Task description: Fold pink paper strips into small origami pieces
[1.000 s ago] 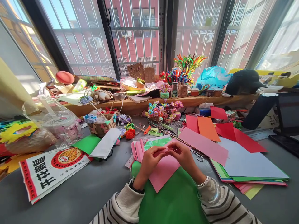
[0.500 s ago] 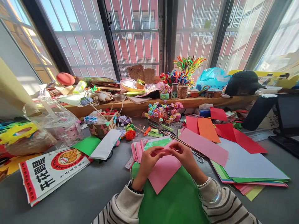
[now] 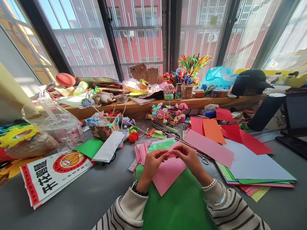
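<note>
Both my hands are up over the grey table (image 3: pixel 79 195), working one small pink paper strip (image 3: pixel 170 154) between them. My left hand (image 3: pixel 153 166) pinches its left end with thumb and forefinger; my right hand (image 3: pixel 190 158) pinches the right end the same way. The other fingers of each hand are curled loosely in. The strip sits just above the pink sheet (image 3: pixel 168 174), which lies tilted on the large green sheet (image 3: pixel 177 204) directly in front of me.

Progress, judged from the layout: cutting appears done for several pieces, since a few more pink strips (image 3: pixel 141 153) lie flat just left of my left hand, untouched and unfolded. The piece in hand looks only partly shaped; its exact form between the fingertips is too small to make out. No finished part from this strip is visible beside me. So: early stage, one strip in work, the rest waiting.

Scissors (image 3: pixel 203 158) lie just right of my right hand, near the pink rectangle (image 3: pixel 208 148) and the coloured paper stack (image 3: pixel 254 166). Finished paper flowers (image 3: pixel 165 115) stand well apart, toward the wooden ledge (image 3: pixel 148 108)
</note>
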The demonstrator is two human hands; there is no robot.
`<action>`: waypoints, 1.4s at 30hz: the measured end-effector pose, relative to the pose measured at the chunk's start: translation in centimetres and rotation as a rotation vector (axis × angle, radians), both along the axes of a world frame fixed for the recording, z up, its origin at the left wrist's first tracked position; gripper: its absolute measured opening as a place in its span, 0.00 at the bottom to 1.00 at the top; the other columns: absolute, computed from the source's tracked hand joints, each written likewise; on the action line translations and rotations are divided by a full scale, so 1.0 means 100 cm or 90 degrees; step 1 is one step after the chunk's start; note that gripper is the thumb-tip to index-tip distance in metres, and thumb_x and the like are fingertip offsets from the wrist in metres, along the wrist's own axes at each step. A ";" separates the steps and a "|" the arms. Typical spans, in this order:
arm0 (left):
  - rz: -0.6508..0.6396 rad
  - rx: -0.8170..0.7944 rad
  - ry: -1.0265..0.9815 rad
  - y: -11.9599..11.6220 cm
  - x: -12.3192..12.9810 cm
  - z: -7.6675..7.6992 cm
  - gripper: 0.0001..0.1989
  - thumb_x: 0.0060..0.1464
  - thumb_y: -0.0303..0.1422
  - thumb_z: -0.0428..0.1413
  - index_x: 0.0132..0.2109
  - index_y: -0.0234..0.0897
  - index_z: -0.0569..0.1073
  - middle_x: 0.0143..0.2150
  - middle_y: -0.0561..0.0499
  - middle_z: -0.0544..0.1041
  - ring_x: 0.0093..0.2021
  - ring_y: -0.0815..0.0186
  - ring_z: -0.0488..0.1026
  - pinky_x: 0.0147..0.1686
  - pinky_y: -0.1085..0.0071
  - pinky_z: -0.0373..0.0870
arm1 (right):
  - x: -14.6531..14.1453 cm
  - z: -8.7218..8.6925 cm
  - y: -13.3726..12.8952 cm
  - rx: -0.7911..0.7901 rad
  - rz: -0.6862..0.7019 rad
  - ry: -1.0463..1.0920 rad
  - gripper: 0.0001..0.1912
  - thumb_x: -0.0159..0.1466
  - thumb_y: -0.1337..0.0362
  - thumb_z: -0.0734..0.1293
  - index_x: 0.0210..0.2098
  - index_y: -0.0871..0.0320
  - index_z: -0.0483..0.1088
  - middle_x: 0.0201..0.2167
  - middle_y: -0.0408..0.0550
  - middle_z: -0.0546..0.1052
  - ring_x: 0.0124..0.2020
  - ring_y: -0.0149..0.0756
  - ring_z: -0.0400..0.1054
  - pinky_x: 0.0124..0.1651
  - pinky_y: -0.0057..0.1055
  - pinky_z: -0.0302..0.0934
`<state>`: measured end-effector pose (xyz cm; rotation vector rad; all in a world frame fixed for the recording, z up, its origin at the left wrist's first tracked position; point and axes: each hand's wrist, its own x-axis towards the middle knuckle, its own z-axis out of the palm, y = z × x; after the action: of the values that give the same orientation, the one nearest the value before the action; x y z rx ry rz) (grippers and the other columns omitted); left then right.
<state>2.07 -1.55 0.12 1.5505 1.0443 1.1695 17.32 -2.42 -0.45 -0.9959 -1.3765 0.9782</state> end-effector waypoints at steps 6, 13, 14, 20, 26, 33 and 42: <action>-0.017 -0.049 -0.026 0.002 -0.001 0.000 0.12 0.41 0.36 0.56 0.34 0.33 0.75 0.31 0.47 0.76 0.25 0.67 0.72 0.26 0.72 0.68 | 0.000 -0.001 0.001 0.001 -0.001 0.006 0.07 0.53 0.62 0.64 0.28 0.60 0.68 0.25 0.45 0.71 0.26 0.30 0.65 0.28 0.27 0.61; -0.031 -0.012 -0.003 0.003 -0.002 -0.001 0.13 0.40 0.34 0.57 0.36 0.34 0.74 0.29 0.48 0.76 0.28 0.65 0.72 0.30 0.71 0.69 | 0.001 0.000 0.000 0.016 -0.024 -0.011 0.08 0.53 0.61 0.64 0.28 0.60 0.68 0.24 0.45 0.71 0.26 0.31 0.65 0.29 0.27 0.61; -0.034 -0.010 0.000 0.003 -0.002 -0.002 0.13 0.40 0.34 0.58 0.36 0.34 0.73 0.30 0.48 0.76 0.29 0.65 0.72 0.31 0.71 0.69 | 0.001 0.000 0.000 0.017 -0.027 -0.017 0.08 0.53 0.61 0.64 0.28 0.60 0.68 0.24 0.45 0.71 0.26 0.31 0.66 0.29 0.27 0.61; -0.046 -0.013 -0.015 0.003 -0.003 -0.004 0.12 0.42 0.33 0.56 0.37 0.34 0.74 0.32 0.47 0.75 0.30 0.65 0.72 0.33 0.69 0.69 | 0.001 0.002 -0.002 0.020 -0.017 -0.022 0.08 0.53 0.61 0.64 0.29 0.60 0.68 0.25 0.45 0.72 0.27 0.31 0.66 0.30 0.28 0.62; -0.026 0.007 0.002 0.002 -0.002 0.001 0.12 0.42 0.32 0.56 0.36 0.33 0.74 0.27 0.50 0.74 0.27 0.68 0.70 0.30 0.72 0.68 | 0.002 0.000 0.000 0.014 -0.010 -0.004 0.09 0.54 0.60 0.63 0.30 0.60 0.69 0.27 0.46 0.72 0.28 0.32 0.66 0.30 0.28 0.63; 0.002 0.024 -0.003 0.003 -0.002 -0.001 0.12 0.43 0.34 0.55 0.37 0.33 0.74 0.28 0.49 0.74 0.27 0.68 0.69 0.29 0.73 0.68 | 0.002 0.002 0.000 0.005 -0.027 0.027 0.12 0.54 0.58 0.62 0.33 0.59 0.70 0.30 0.47 0.73 0.27 0.31 0.67 0.30 0.30 0.65; 0.041 0.012 -0.033 0.000 -0.001 0.000 0.14 0.42 0.37 0.55 0.38 0.34 0.72 0.34 0.47 0.75 0.32 0.64 0.71 0.34 0.69 0.68 | 0.000 0.002 -0.003 -0.022 0.005 -0.028 0.13 0.53 0.55 0.62 0.27 0.60 0.68 0.21 0.45 0.71 0.21 0.29 0.65 0.26 0.27 0.61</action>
<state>1.94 -1.59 0.14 1.5038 1.0582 1.2598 17.28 -2.73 -0.26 -1.0449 -1.4051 0.9935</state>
